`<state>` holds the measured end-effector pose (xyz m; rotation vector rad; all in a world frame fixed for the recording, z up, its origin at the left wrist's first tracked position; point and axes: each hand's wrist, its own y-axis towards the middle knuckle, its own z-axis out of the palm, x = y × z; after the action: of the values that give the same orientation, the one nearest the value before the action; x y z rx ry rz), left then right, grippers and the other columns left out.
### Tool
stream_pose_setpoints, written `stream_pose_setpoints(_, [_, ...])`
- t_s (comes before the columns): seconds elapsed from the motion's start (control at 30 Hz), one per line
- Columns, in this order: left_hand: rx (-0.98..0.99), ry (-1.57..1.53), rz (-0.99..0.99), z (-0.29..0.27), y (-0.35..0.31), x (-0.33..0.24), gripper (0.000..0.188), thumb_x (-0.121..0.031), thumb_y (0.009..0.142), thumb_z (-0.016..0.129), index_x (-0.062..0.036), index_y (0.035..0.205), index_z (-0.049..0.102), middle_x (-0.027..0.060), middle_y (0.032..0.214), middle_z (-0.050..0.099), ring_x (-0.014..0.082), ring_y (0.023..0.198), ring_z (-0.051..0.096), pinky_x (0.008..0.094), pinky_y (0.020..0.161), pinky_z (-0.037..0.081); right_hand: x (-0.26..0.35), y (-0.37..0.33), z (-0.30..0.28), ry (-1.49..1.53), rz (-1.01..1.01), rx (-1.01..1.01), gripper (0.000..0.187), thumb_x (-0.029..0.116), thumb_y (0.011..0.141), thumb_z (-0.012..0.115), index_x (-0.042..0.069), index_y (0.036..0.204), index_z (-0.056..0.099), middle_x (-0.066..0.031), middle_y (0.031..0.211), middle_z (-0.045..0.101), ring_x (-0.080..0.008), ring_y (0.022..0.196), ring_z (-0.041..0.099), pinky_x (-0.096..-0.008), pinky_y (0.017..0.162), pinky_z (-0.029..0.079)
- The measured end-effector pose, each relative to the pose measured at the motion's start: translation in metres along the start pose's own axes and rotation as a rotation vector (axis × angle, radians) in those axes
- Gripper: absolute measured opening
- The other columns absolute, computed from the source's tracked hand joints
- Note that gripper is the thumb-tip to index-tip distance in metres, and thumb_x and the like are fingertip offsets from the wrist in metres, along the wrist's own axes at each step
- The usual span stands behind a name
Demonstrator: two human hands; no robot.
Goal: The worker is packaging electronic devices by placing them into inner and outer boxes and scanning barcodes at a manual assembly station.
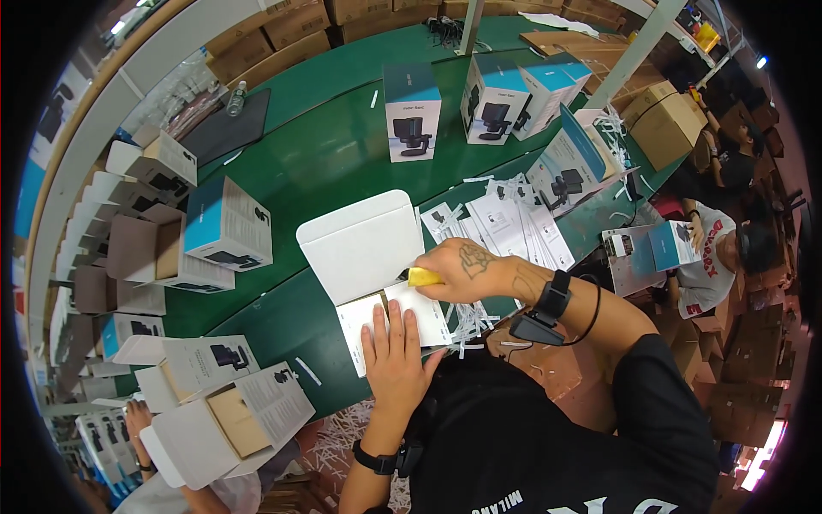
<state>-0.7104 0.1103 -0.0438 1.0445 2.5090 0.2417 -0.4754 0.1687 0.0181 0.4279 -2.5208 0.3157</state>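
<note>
In front of me lies a white carton [360, 248], its wide flap laid back away from me. My left hand [396, 364] rests flat on the carton's near part, fingers stretched out and slightly spread, holding nothing. My right hand [469, 270] is closed around a yellow-handled cutter [425, 277]. The cutter's dark tip points left, at the carton's right side near the flap's fold. Beside the right hand lies a pile of printed white sheets [505, 224] with cut paper strips around it.
Blue-and-white product boxes [413, 120] stand at the back of the green table [317, 163]. Open cartons [235, 420] crowd the left, near another person's hand [137, 420]. A co-worker [711, 257] sits at the right. Shredded strips [347, 441] cover the floor.
</note>
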Motion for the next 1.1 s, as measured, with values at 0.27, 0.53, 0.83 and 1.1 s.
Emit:
stream_pose_setpoints(0.27, [-0.002,0.002,-0.009,0.0,-0.002,0.001,0.087,-0.046,0.081,0.078,0.0032,0.145,0.048,0.0239,0.157,0.042,0.0449,0.147,0.036,0.0592,0.117,0.026,0.002,-0.015,-0.005,-0.095,-0.208,0.008,0.02,0.024,0.085,0.067,0.004,0.089,0.068,-0.0133,0.086,0.07,-0.0365,0.079,0.07,-0.0453,0.073,0.056])
stream_pose_setpoints(0.53, [-0.013,0.028,0.006,-0.001,-0.007,0.007,0.085,-0.047,0.081,0.078,0.0038,0.144,0.05,0.0244,0.157,0.042,0.0448,0.147,0.036,0.0596,0.117,0.027,0.005,-0.011,-0.002,-0.258,-0.295,0.037,0.016,0.019,0.084,0.068,0.004,0.089,0.066,-0.0109,0.083,0.068,-0.0316,0.076,0.071,-0.041,0.067,0.057])
stream_pose_setpoints(0.83, [-0.001,0.033,0.018,-0.007,-0.011,0.014,0.082,-0.048,0.082,0.076,0.0043,0.141,0.052,0.025,0.156,0.042,0.0451,0.147,0.035,0.0603,0.116,0.027,0.025,0.007,0.006,-0.602,-0.567,0.02,0.012,0.016,0.084,0.067,0.004,0.083,0.064,-0.0105,0.081,0.066,-0.0253,0.072,0.072,-0.0349,0.058,0.056])
stream_pose_setpoints(1.1, [-0.008,0.08,-0.012,-0.009,-0.015,0.018,0.08,-0.052,0.085,0.072,0.0034,0.14,0.055,0.0247,0.154,0.045,0.0451,0.144,0.039,0.0604,0.115,0.03,0.033,-0.033,0.006,-0.039,-0.412,-0.04,0.016,0.021,0.089,0.066,0.008,0.098,0.064,-0.009,0.088,0.066,-0.0291,0.068,0.067,-0.0395,0.06,0.054])
